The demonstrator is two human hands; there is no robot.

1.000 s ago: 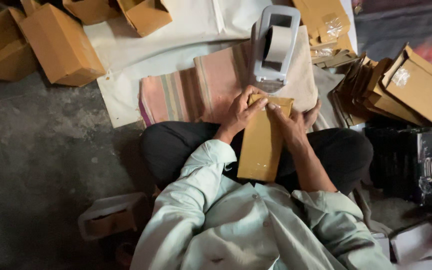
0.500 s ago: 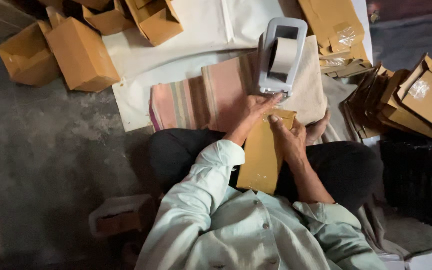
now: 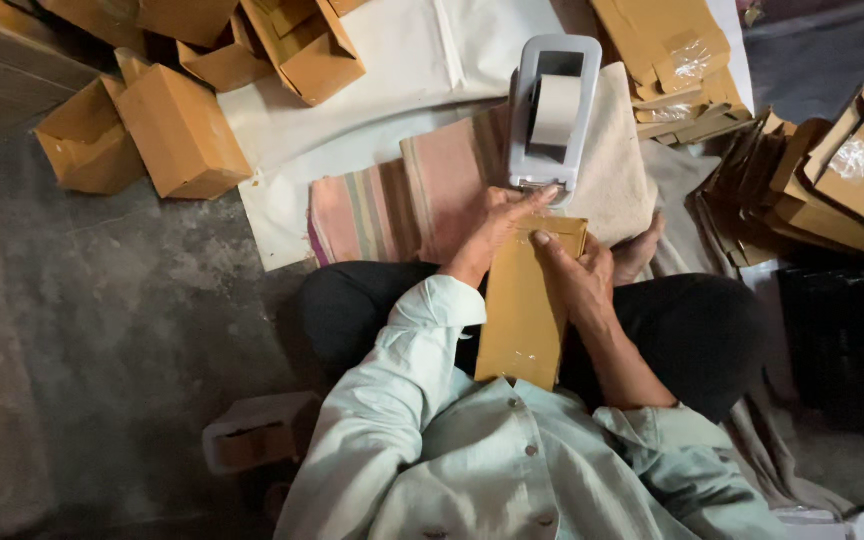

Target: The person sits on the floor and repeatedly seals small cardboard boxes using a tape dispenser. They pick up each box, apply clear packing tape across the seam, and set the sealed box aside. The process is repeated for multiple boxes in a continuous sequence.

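Note:
A long brown cardboard box stands tilted on my lap, its top end toward a grey tape dispenser. My right hand grips the box near its top, thumb on the front face. My left hand reaches over the box's top edge, fingertips at the dispenser's cutting edge. Whether a tape end is pinched there I cannot tell. The dispenser holds a roll of tape and rests on a folded towel.
A striped cloth and white sheet lie ahead. Assembled brown boxes sit at far left. Flat cardboard blanks stack at right, more at top right. A small white box lies on the grey floor by my left side.
My left hand moved from the box's top edge forward to the dispenser's cutter. The view shifted slightly, and the box stayed on my lap in my right hand.

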